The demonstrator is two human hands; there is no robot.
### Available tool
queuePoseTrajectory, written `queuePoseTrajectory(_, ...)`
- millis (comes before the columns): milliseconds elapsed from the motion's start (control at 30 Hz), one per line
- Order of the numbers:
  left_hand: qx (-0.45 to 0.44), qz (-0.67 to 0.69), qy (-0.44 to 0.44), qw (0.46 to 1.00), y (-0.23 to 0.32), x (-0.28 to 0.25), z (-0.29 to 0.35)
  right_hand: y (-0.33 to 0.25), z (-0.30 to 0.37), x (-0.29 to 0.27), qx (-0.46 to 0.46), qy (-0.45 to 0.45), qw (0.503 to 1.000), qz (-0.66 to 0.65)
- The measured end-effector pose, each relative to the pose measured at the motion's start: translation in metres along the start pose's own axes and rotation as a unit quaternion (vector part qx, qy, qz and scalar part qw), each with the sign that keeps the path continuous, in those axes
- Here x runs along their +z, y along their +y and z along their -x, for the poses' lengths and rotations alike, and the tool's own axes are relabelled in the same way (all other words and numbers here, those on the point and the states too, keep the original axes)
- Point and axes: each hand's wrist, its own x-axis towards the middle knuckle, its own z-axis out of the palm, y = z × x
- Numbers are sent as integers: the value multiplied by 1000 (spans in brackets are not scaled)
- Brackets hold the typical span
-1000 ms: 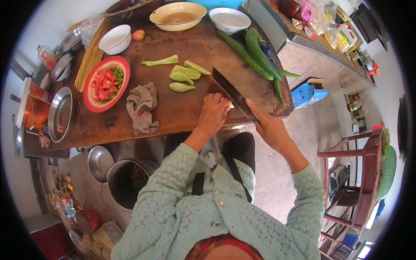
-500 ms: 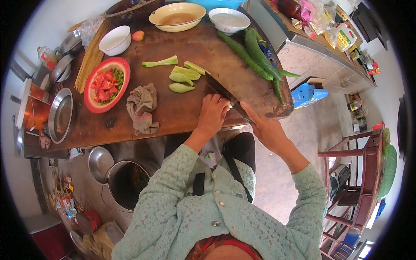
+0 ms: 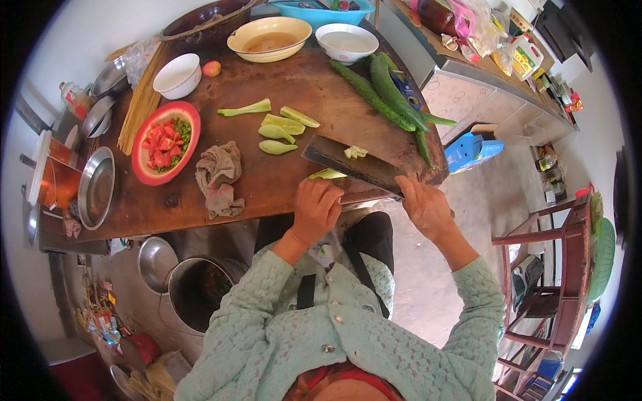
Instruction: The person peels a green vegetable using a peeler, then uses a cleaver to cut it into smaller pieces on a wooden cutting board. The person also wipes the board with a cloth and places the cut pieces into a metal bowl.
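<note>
My right hand (image 3: 426, 210) grips the handle of a dark, broad-bladed kitchen knife (image 3: 328, 155) near the table's front edge. On the flat of its blade lies a small heap of pale green chopped bits (image 3: 356, 152). My left hand (image 3: 315, 206) is closed at the table edge, its fingers curled round a cut cucumber piece (image 3: 328, 174) that shows beyond them, partly under the blade. Left of the knife lie several cut cucumber pieces (image 3: 283, 125). Whole green cucumbers (image 3: 381, 93) lie at the right end of the table.
A red-rimmed plate (image 3: 194, 144) of chopped red and green food sits left, beside a crumpled grey cloth (image 3: 218, 175). Along the back stand a white bowl (image 3: 177, 79), a yellow basin (image 3: 234, 48) and another white bowl (image 3: 346, 45). A pot (image 3: 179, 281) stands on the floor.
The knife has turned from blade upright at the cucumber piece to nearly flat, with chopped bits now on it. My left hand has drawn back slightly toward me; my right has shifted right.
</note>
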Motion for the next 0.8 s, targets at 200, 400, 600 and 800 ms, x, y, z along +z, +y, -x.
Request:
queuePoseTrajectory(200,67,14,7,998,30,-23,-44,-1,4,-5,20,17,1000,10)
queuePoseTrajectory(400,0,66,-258,964,9,-6,-83,0,11,-7,-4,21,997,72)
queuePoseTrajectory(600,-9,74,-305,949,-25,32,-94,1,11,-4,-21,17,997,68)
queuePoseTrajectory(800,-56,55,-300,951,-47,23,-118,2,14,-8,-6,-5,1000,30)
